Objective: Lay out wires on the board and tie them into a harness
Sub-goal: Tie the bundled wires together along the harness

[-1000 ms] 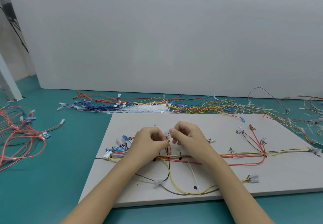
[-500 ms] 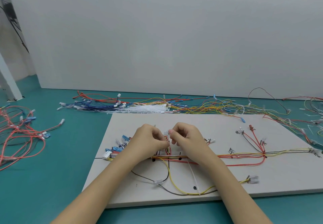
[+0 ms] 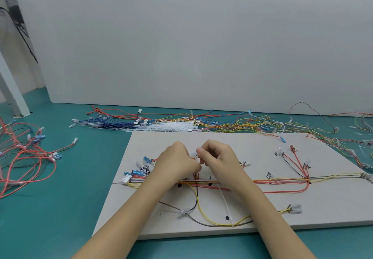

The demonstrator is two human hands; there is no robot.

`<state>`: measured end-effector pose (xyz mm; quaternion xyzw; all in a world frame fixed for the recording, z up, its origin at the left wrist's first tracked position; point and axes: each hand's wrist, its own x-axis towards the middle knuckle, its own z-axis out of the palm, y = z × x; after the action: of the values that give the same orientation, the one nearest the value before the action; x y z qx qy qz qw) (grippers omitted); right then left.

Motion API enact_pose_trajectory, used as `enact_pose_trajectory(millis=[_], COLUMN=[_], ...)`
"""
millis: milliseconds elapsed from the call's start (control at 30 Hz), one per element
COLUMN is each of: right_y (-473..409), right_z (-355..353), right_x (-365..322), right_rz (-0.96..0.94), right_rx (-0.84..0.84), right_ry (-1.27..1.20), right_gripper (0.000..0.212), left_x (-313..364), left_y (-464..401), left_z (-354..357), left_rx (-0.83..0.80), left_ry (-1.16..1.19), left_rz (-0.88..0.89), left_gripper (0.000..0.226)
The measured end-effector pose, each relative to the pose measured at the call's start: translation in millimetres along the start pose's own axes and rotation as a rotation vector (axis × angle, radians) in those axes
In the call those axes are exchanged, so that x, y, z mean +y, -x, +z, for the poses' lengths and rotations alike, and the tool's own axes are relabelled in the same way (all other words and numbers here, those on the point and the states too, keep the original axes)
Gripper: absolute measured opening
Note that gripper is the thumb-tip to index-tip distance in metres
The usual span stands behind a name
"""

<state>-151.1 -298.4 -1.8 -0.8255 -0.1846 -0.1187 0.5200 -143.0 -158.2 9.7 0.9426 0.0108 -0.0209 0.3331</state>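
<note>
both hands over the middle of the board [image 3: 333, 204], knuckles nearly touching. left hand [image 3: 177, 162] has fingers curled in a tight grip on the red wires that rise from the main bundle [image 3: 282, 181]; exact pinch point is hidden under the hand. right hand [image 3: 219, 157] pinches, narrow grip, at a small clear connector [image 3: 193, 155] sitting between the two hands. main bundle of yellow, red and dark wires runs left to right across the board, fanning out at a junction on the right. white multi-pin connector [image 3: 126, 179] at the bundle's left end, blue terminals [image 3: 145, 159] just above it. a white cable tie [image 3: 227, 206] lies diagonally from the bundle toward the board's near edge, crossing a yellow loop [image 3: 203, 212]. board lies flat on the teal table [image 3: 70, 198]. loose red wire heap [image 3: 24, 157] on the table far left, spare cable ties [image 3: 171, 127] and mixed wires behind the board.
</note>
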Motion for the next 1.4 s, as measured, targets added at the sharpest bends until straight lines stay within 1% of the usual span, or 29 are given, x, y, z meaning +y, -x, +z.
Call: enact_pose_trajectory(millis=[167,300,433,600,733,867,967,1067,1100,1167,1200,1400], right_y=[-1,-1,-2,-5,-5,-5,-4,-5,-5,-5,-5,-5], right_z=[0,-2,-1,1,4,6,6,6,6,6,5,5], right_x=[1,1,2,5,7,5,4,2,2,2,2,1], right_rz=[-0.006,-0.002,0.009,0.061,0.098,0.107,0.102,0.098,0.102,0.115,0.119,0.113], right_rx=[0.020,0.038,0.062,0.132,0.157,0.173,0.178,0.184,0.187,0.199,0.203,0.203], right_ry=[-0.036,-0.090,-0.165,-0.262,-0.316,-0.349,-0.358,-0.346,-0.349,-0.366,-0.372,-0.362], right_gripper=[0.022,0.025,0.026,0.024,0.024,0.026,0.026,0.024,0.024,0.023,0.023,0.024], left_x=[6,11,14,15,17,18,17,15,14,12,11,8], left_y=[-4,-5,-6,-4,0,2,2,1,0,-1,-1,-3], left_z=[-2,-3,-4,-2,-1,-1,1,1,1,1,1,2], left_rx=[-0.057,-0.074,-0.097,-0.088,-0.073,-0.059,-0.046,-0.058,-0.063,-0.072,-0.082,-0.073], left_ry=[-0.035,-0.074,-0.085,-0.090,-0.088,-0.090,-0.112,-0.097,-0.092,-0.078,-0.064,-0.028], left_rz=[-0.035,-0.055,-0.088,-0.072,-0.070,-0.063,-0.045,-0.046,-0.046,-0.043,-0.048,-0.020], left_gripper=[0.031,0.028,0.031,0.029,0.025,0.027,0.024,0.032,0.032,0.021,0.020,0.020])
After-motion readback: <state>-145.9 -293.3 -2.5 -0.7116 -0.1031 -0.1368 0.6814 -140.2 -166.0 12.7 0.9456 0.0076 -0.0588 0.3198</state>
